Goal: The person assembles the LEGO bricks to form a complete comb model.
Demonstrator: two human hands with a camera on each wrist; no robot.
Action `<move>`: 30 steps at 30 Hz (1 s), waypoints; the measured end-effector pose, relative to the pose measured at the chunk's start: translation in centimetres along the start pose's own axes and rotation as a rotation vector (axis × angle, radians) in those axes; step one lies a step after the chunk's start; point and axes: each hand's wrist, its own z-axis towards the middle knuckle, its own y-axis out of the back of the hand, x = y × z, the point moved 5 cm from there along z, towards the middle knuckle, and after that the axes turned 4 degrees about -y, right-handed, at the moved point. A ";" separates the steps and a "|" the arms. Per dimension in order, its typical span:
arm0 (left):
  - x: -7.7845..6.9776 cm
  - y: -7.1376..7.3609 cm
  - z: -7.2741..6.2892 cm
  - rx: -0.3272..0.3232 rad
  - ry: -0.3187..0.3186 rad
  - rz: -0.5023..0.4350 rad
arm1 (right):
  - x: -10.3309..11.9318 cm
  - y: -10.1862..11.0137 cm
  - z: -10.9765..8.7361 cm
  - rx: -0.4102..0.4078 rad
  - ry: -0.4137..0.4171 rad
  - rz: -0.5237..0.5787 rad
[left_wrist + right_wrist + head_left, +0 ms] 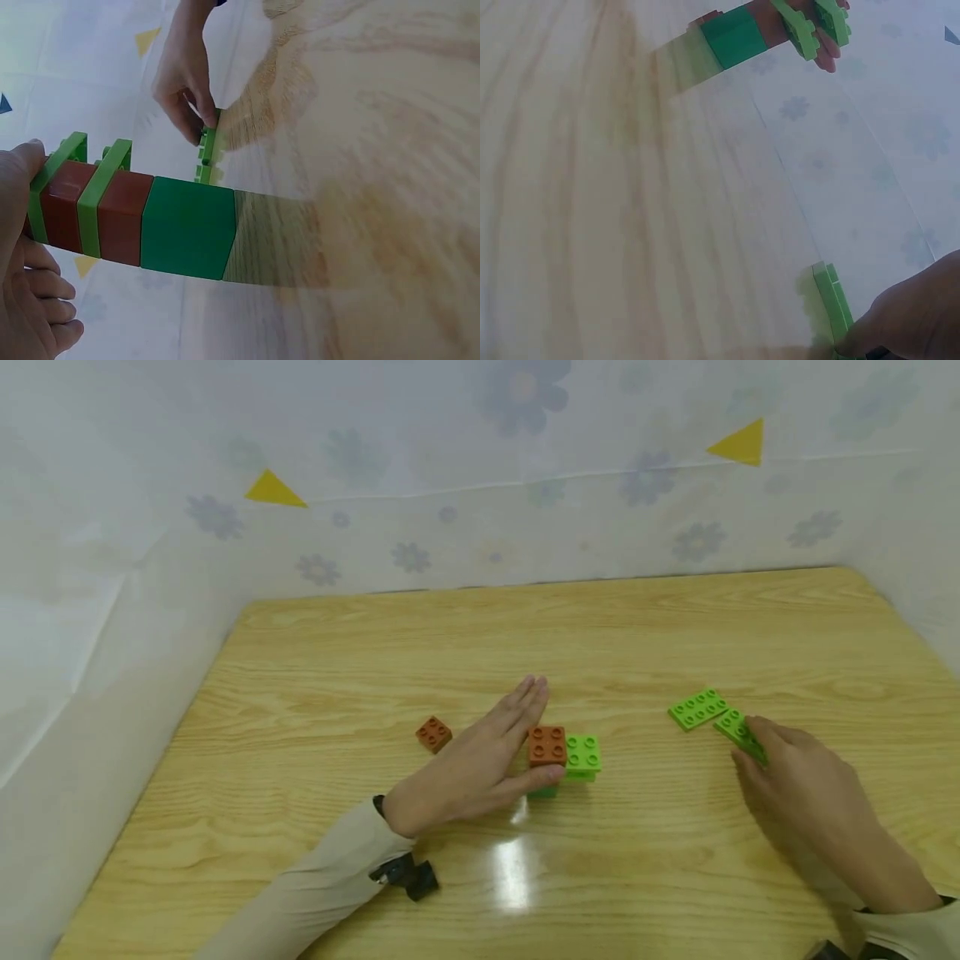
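At the left of the wood-grain table point(315, 693), a loose reddish-brown plastic block point(433, 734) with four studs lies just beside your left hand point(480, 756). That hand's fingers are straight and together, pointing away from you past the tall, upright stack of coloured plastic blocks point(120, 217), while your extended thumb point(528, 781) lies against its near side. The stack stands on the table near the middle. From the bottom up you have a dark green block point(187, 229), a reddish-brown block, a lime-green plate, another reddish-brown block, a second lime-green plate, and a four-stud reddish-brown block point(547, 745) on top. Both plates jut out to the right.

Well apart, farther right, a loose lime-green rectangular plastic plate with eight studs point(697, 709) lies flat, studs up. Just beside it, at its near right end, is another lime-green studded plastic plate point(735, 729); your right hand point(813, 789) pinches this one between thumb and fingers at its near end, covering part of it.
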 end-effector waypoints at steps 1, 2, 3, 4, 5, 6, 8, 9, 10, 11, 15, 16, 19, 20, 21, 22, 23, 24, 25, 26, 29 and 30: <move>0.0 0.0 0.0 0.000 0.000 0.002 | -0.1 0.0 0.0 0.003 -0.011 0.005; 0.0 0.0 0.0 -0.001 -0.001 0.006 | -0.1 -0.1 -0.1 0.004 -0.021 0.009; 0.0 0.0 0.0 -0.002 -0.002 0.008 | -0.2 -0.1 -0.1 0.000 -0.028 0.013; 0.0 0.0 0.0 -0.003 -0.002 0.007 | -0.3 -0.1 -0.1 -0.002 -0.036 0.019; -0.1 0.0 0.0 -0.004 -0.002 0.006 | -0.3 0.0 -0.2 -0.009 -0.040 0.023; 0.0 0.0 0.0 -0.005 -0.002 0.005 | -0.4 0.0 -0.2 -0.019 -0.037 0.028; -0.1 0.0 0.0 -0.007 -0.002 0.002 | -0.3 0.1 -0.3 -0.027 -0.028 0.035; 0.0 0.0 0.0 -0.007 -0.002 0.000 | -0.3 0.2 -0.3 -0.032 -0.019 0.037; 0.0 0.0 0.0 -0.008 -0.002 -0.003 | -0.2 0.2 -0.3 -0.034 -0.011 0.038; 0.0 0.0 0.0 -0.008 -0.002 -0.004 | -0.1 0.2 -0.3 -0.039 -0.002 0.038; 0.0 0.0 0.0 -0.007 -0.002 -0.008 | 0.7 0.6 -0.2 -0.061 0.060 0.042; 0.0 0.0 0.0 -0.007 -0.002 -0.008 | 1.0 0.8 -0.2 -0.070 0.080 0.053; 0.0 0.0 0.0 -0.006 -0.002 -0.004 | 2.2 1.4 -0.1 -0.119 0.162 0.111; 0.0 0.1 0.0 -0.006 -0.002 -0.001 | 2.6 1.5 0.0 -0.139 0.192 0.133; 0.0 0.1 0.0 -0.005 -0.002 0.001 | 3.0 1.8 0.0 -0.166 0.223 0.153; 0.0 0.1 0.1 -0.004 -0.002 0.001 | 3.4 1.9 0.1 -0.185 0.247 0.175; 0.0 0.1 0.1 -0.003 -0.003 0.002 | 3.8 2.1 0.3 -0.205 0.269 0.194; 0.0 0.1 0.1 -0.004 -0.004 0.001 | 4.2 2.3 0.4 -0.223 0.290 0.208; 0.0 0.1 0.1 -0.003 -0.006 0.000 | 4.5 2.4 0.5 -0.237 0.309 0.219; 0.0 0.0 0.1 -0.003 -0.007 0.000 | 4.8 2.5 0.6 -0.246 0.321 0.228; 0.1 0.0 0.1 -0.005 -0.011 -0.001 | 5.6 2.8 0.8 -0.260 0.351 0.248; 0.1 0.0 0.1 -0.004 -0.011 0.000 | 5.8 2.9 0.9 -0.264 0.360 0.248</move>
